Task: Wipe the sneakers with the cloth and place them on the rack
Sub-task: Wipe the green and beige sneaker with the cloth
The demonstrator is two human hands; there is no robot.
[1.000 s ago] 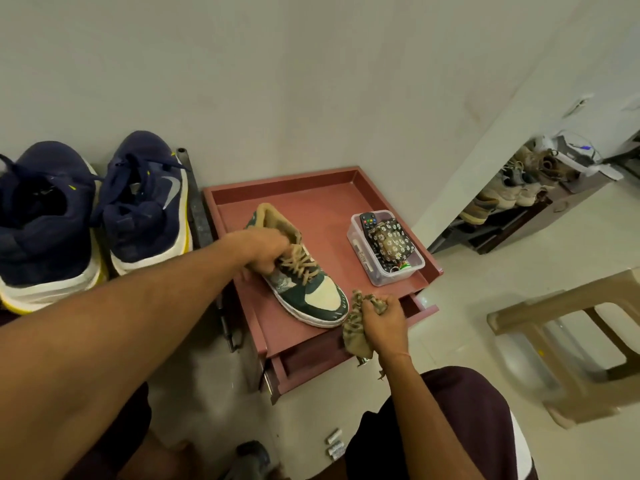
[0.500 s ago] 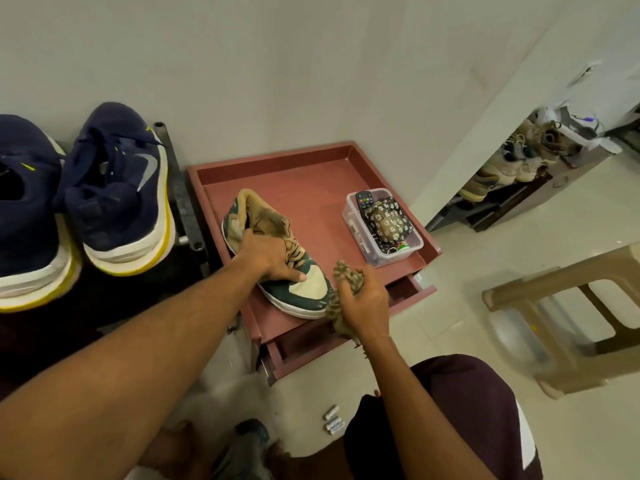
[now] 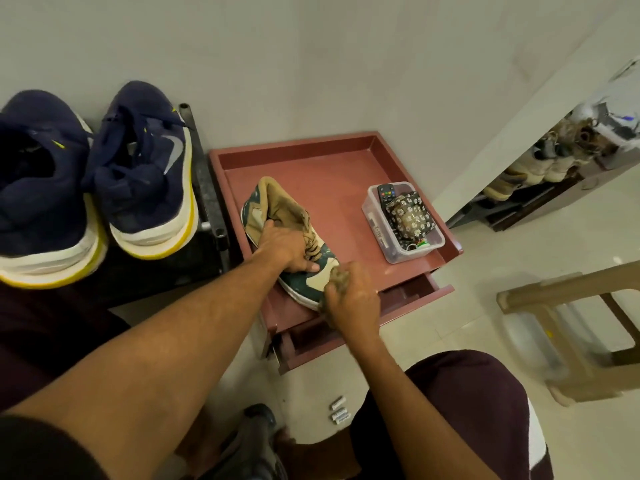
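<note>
Your left arm stretches from the near left, and your left hand is curled over the laces of the sneaker. Just right of it, your right hand is bunched round the cloth, knuckles up, forearm running back toward you.

No words or numbers are showing clearly enough to read. A grey swoosh logo is sitting on the side of the navy sneaker at upper left. The green and tan sneaker at centre is showing a cream curved mark, partly covered. Print on the batteries at the bottom of the frame and on the strip along the clear plastic box is coming out too small to read.
</note>
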